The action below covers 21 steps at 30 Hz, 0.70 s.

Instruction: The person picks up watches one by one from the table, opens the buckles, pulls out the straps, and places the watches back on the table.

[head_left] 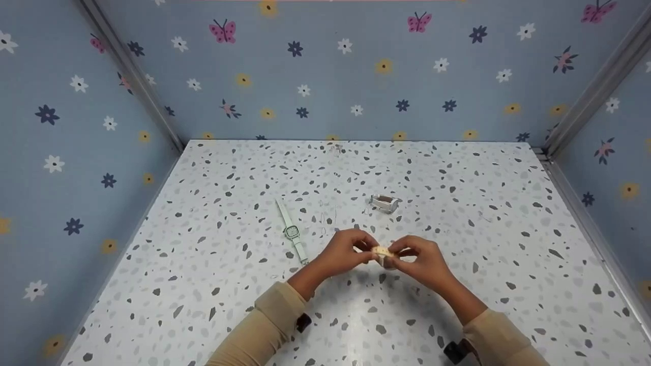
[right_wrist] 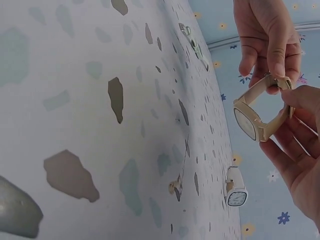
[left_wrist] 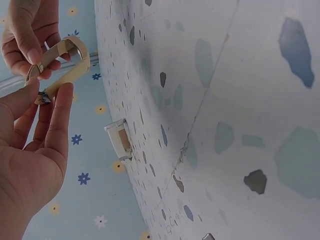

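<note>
A beige wristwatch [head_left: 382,251] is held between both hands over the table, its strap bent round into a loop. My left hand [head_left: 347,252] pinches one side of the strap between thumb and fingers. On the other side, my right hand [head_left: 423,260] grips the strap with thumb and fingertips. In the right wrist view the watch's pale dial [right_wrist: 245,123] faces outward and down, and both thumbs meet near the strap ends. The left wrist view shows a small metal buckle [left_wrist: 44,98] by the left fingertips [left_wrist: 64,95].
A pale green watch [head_left: 292,232] lies stretched out on the speckled white table [head_left: 203,284], left of the hands. Beyond them a white watch [head_left: 385,203] stands on its side with its strap looped. Flower-patterned panels [head_left: 325,66] enclose the back and sides.
</note>
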Motion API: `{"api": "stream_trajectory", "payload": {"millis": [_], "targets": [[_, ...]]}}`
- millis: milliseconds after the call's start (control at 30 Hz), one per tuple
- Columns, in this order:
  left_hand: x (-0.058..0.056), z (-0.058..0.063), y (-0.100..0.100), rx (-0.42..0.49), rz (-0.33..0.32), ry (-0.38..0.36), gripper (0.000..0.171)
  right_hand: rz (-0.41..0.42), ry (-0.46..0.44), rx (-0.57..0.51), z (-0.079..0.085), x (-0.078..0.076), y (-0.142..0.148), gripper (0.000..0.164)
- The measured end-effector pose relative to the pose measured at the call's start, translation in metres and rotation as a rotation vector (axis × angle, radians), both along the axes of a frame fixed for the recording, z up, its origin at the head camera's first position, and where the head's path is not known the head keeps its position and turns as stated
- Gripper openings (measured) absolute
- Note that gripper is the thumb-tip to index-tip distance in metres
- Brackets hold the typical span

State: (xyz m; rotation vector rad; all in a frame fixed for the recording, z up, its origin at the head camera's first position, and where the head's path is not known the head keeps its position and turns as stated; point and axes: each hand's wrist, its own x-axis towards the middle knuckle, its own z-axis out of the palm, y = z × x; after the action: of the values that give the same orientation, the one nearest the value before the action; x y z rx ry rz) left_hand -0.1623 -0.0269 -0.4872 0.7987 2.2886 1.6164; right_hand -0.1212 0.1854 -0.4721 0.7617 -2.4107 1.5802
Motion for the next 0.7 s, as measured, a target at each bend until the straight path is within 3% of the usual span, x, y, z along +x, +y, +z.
{"api": "stream_trajectory", "payload": {"millis": [400, 700], "targets": [[-0.0009, -0.0026, -0.0049, 0.038, 0.028, -0.036, 0.012, 0.006, 0.004, -0.001, -0.0018, 0.0007, 0.0011, 0.015], [-0.0023, -0.0019, -0.0103, 0.087, 0.066, -0.102, 0.014, 0.014, -0.037, -0.030, -0.0023, 0.0006, 0.0044, 0.015]]}}
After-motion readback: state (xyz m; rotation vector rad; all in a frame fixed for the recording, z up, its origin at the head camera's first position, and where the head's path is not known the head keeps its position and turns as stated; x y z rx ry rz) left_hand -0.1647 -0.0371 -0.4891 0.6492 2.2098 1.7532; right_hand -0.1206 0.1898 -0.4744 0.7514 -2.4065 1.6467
